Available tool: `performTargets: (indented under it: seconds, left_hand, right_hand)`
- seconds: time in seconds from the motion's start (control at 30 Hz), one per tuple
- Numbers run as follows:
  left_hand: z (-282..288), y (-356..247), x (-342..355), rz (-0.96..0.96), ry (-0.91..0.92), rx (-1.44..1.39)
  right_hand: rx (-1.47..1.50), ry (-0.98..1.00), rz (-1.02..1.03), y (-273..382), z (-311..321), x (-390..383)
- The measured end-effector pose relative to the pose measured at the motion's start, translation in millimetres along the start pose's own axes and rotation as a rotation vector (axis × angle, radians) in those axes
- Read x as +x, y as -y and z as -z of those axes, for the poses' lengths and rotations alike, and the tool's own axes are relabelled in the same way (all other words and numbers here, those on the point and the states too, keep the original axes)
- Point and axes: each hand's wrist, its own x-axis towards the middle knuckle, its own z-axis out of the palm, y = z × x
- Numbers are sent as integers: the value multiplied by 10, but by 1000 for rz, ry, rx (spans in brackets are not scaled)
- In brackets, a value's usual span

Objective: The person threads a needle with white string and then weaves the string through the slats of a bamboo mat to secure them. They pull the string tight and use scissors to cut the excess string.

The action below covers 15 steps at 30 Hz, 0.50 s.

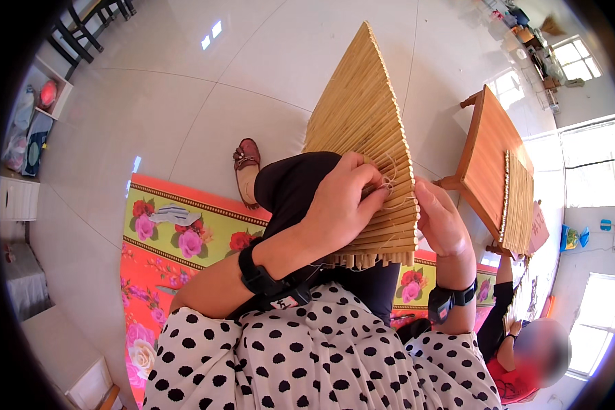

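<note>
- Woven straw mat (pixel 362 130): pale yellow, built of many thin parallel stalks laid side by side. It tapers to a point at the top and widens toward the lower edge, where the cut stalk ends stand slightly uneven.
- The mat stands tilted on the person's raised knee (pixel 290 184), which is covered in black cloth; its point leans away toward the white tiled floor (pixel 253 61).
- Loose pale thread (pixel 389 179) curls off the mat's right edge, right where the two hands meet.
- Left hand (pixel 338 205): lies over the mat's lower front face, fingers curled and pinched on the thread at the right edge. A black wrist strap (pixel 256 273) sits on that forearm.
- Right hand (pixel 439 219): at the mat's right edge, palm toward the stalks, fingers partly curled against them; whether it actually holds anything I cannot tell. A black wristband (pixel 451 299) sits on this wrist.
- Around: a flowered floor cloth (pixel 178 236) in red and green, a dark red shoe (pixel 246 167) at its edge, and a low wooden bench (pixel 488 157) carrying another straw mat (pixel 519 205).
- Another person sits at lower right in a red top (pixel 512 383).
</note>
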Motion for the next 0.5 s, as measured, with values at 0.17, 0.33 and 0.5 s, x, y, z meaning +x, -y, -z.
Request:
performTargets:
  seconds: [0.17, 0.33, 0.5]
  left_hand:
    - [203, 9, 7, 328, 211, -410]
    - [400, -134, -63, 502, 356, -827]
    - [561, -380, -91, 374, 402, -862]
  right_hand:
    - [-217, -141, 238, 76, -60, -162]
    - [-556, -179, 429, 235, -221, -261]
    - [-1001, -216, 525, 340, -449, -266]
